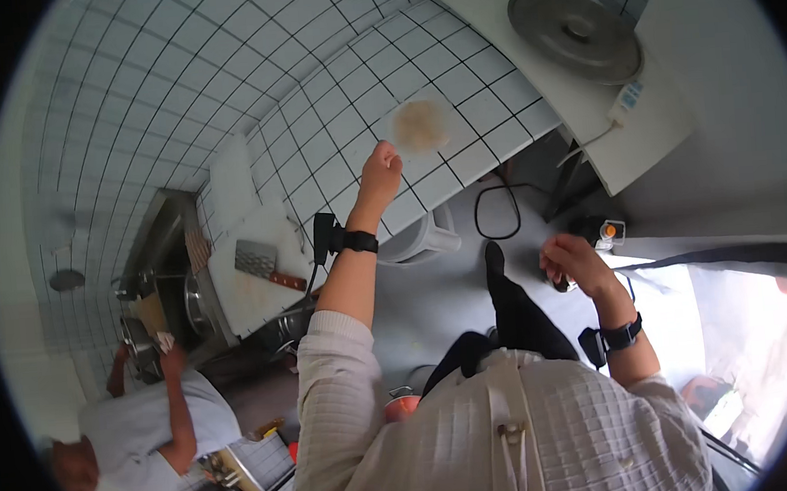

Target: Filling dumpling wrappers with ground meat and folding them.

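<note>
My left hand [381, 171] is over the white tiled counter [331, 131], its fingers curled together; whether anything sits inside them is hidden. Right beside its fingertips is a blurred tan, roundish patch [421, 125], too smeared to name, on a paler area of the tiles. My right hand [579, 262] hangs over the floor to the right, off the counter, with its fingers curled. Something small and dark shows just under those fingers, but I cannot make out what it is or whether it is held. Both wrists wear black straps with small devices.
A cleaver [255, 257] with a wooden handle lies on a white cutting board [247, 297] to the left. Beyond it, another person [159, 417] works at a metal sink. A round grey lid [575, 32] rests on the right-hand shelf. A white bucket [434, 235] stands below the counter edge.
</note>
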Tool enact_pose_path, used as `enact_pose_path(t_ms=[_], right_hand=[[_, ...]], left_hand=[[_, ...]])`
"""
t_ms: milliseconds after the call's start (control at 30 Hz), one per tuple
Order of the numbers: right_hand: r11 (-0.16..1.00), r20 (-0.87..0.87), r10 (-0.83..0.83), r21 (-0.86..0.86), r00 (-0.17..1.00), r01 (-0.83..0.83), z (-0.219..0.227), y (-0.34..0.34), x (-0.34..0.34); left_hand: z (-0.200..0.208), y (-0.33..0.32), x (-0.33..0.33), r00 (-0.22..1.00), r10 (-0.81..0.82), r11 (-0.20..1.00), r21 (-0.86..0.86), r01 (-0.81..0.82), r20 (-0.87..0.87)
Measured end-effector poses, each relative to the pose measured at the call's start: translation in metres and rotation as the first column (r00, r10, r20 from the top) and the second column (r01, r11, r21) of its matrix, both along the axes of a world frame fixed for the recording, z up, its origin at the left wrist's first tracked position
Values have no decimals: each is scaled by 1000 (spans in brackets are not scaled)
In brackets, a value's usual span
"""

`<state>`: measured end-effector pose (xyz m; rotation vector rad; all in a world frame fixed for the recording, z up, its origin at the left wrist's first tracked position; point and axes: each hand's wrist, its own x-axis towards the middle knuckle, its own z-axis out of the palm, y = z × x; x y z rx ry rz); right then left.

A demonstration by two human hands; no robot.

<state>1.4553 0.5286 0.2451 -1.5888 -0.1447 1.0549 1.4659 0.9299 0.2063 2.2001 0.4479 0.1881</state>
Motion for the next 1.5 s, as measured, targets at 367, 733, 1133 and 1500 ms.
enact_pose_path(t_ms=[367,733,1133,1500], right_hand=[[997,228,20,71,973,-37,-25,194,149],[934,242,62,-355,968,29,-83,301,169],[960,224,-182,-170,958,222,-95,301,168],[958,651,-136,-106,747,267,-67,309,166]], left_hand=[[-53,37,109,966,-56,991,-129,23,-253],[-85,46,131,930,-174,979,-162,127,-323],[-27,76,118,919,-137,655,-729,-197,-371],[-14,94,100,972,-95,70,-975,-209,-215]])
